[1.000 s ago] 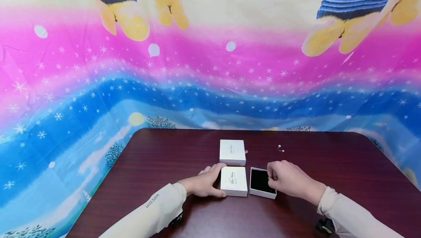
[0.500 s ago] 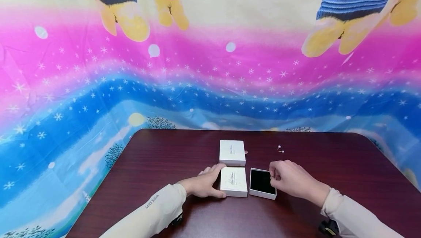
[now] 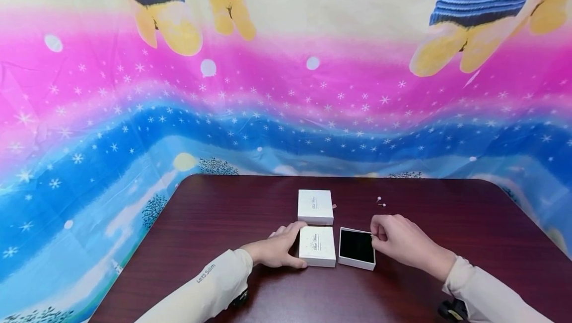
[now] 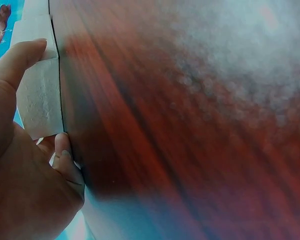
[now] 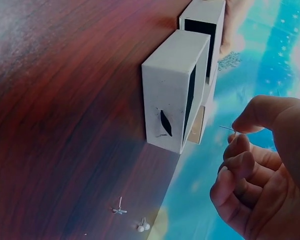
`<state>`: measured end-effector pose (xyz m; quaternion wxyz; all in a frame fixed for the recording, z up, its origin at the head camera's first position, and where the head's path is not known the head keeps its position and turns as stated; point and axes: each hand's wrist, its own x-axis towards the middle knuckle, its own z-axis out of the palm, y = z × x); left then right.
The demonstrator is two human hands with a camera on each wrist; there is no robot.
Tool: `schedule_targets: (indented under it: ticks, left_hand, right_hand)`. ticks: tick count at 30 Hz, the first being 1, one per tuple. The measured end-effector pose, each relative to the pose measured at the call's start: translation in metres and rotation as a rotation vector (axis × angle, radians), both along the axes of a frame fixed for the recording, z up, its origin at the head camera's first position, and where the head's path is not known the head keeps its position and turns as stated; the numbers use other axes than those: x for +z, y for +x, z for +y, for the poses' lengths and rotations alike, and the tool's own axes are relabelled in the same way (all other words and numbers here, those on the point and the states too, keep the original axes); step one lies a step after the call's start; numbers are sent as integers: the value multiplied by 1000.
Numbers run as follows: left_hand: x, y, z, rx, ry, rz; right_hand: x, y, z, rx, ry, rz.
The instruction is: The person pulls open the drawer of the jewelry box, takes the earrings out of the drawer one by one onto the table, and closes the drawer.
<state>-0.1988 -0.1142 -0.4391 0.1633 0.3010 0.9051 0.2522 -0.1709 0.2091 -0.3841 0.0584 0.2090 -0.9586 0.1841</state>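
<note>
My left hand (image 3: 278,249) holds a white lidded-looking box sleeve (image 3: 317,246) with printed lettering, thumb at its near corner, fingers along the far left side. In the left wrist view the thumb lies across the sleeve's pale side (image 4: 40,100). To its right sits a shallow white box tray (image 3: 357,265) with a black lining. Beside the tray's right edge, my right hand (image 3: 404,239) pinches a small stud earring, its thin metal post (image 5: 226,127) poking out between thumb and index finger. The fingers hide the rest of it.
A second white box (image 3: 315,207) with a small ribbon tab stands behind the sleeve. Pearl-headed stud earrings (image 3: 384,205) lie on the dark wood table (image 3: 214,204) at the back right. A printed cloth (image 3: 286,90) hangs behind the table.
My right hand has shifted a little to the right, from over the tray's inside to its right edge, still pinching the earring. The left hand and boxes stay where they were.
</note>
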Motion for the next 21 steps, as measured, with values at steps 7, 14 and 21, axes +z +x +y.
schedule_targets:
  ticks: [7, 14, 21]
  left_hand:
    - [0, 0, 0, 2, 0, 6]
    - [-1, -1, 0, 4, -5, 7]
    - [0, -1, 0, 6, -3, 2]
  right_hand:
    - [1, 2, 3, -27, -10, 8]
    - [2, 4, 5, -39, 6, 24]
    - [0, 4, 10, -60, 15, 16]
